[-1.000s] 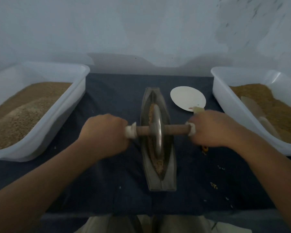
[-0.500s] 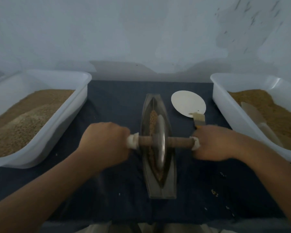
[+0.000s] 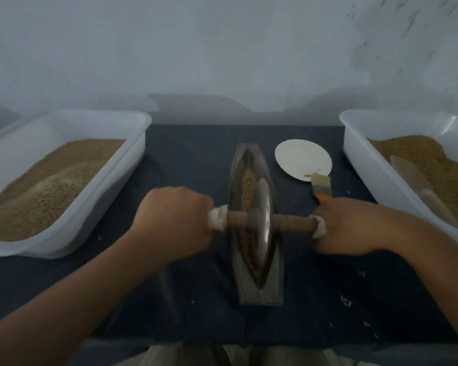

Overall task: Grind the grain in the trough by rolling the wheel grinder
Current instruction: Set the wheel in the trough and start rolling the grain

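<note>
A narrow boat-shaped metal trough (image 3: 273, 286) lies lengthwise on the dark cloth, with brown grain (image 3: 247, 184) along its groove. A metal wheel grinder (image 3: 262, 220) stands on edge in the groove near the middle, on a wooden axle (image 3: 291, 223) with white-wrapped ends. My left hand (image 3: 173, 220) grips the axle's left end. My right hand (image 3: 352, 228) grips the right end. The wheel hides the grain under it.
A white tub (image 3: 132, 149) of pale grain stands at the left, another white tub (image 3: 360, 151) of browner grain with a flat scoop at the right. A white round disc (image 3: 302, 158) and a small brush (image 3: 320, 184) lie just right of the trough.
The wheel has rolled towards me along the trough with both hands on the axle. More grain shows at the far end of the groove.
</note>
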Motion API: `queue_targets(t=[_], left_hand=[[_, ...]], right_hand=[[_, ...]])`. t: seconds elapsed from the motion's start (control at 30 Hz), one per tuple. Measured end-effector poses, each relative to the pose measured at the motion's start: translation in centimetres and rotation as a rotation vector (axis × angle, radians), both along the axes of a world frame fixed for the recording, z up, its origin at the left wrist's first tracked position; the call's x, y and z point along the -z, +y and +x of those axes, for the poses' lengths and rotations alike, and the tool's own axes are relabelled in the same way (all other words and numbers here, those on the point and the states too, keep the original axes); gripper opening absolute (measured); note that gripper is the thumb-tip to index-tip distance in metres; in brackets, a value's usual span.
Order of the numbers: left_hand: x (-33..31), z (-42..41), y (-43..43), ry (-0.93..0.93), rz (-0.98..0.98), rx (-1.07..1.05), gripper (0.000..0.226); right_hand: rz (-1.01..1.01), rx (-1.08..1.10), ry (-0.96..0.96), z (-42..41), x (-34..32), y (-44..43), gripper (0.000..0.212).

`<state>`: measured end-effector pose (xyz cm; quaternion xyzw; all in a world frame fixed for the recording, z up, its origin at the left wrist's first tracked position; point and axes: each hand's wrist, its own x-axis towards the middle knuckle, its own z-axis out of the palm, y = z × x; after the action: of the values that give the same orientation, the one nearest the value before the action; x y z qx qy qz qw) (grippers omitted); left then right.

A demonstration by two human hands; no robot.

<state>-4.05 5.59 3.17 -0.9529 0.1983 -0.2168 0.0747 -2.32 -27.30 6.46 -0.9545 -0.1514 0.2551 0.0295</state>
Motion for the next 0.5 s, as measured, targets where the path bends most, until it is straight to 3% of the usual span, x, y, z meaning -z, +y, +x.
queue_targets(t=[0.07,0.2,0.27,0.37,0.43,0.5], left_hand=[[0.4,0.6,0.1,0.003,-0.006,-0.028,0.043],[0.5,6.6,-1.1,0.190,-0.152,-0.242,0.033],[0.2,8.8,-1.6,0.214,-0.237,-0.284,0.032],[-0.1,8.6,-2.0,0.254,-0.237,-0.296,0.035],[0.3,6.1,-1.4,0.224,-0.182,-0.267,0.035],[1.0,2.3,-0.6,0.080,-0.101,-0.170,0.035]], right_hand=[[-0.002,0.000,-0.085,0.3,0.2,0.0,0.019],[-0.092,0.065,-0.603,5.0,-0.1,2.4,0.027],[-0.079,0.083,-0.730,7.1,-0.7,3.6,0.024],[-0.095,0.058,-0.678,7.3,-1.6,3.7,0.018],[-0.083,0.026,-0.468,5.8,-1.7,2.6,0.015],[-0.042,-0.008,-0.183,3.1,-1.3,1.2,0.016]])
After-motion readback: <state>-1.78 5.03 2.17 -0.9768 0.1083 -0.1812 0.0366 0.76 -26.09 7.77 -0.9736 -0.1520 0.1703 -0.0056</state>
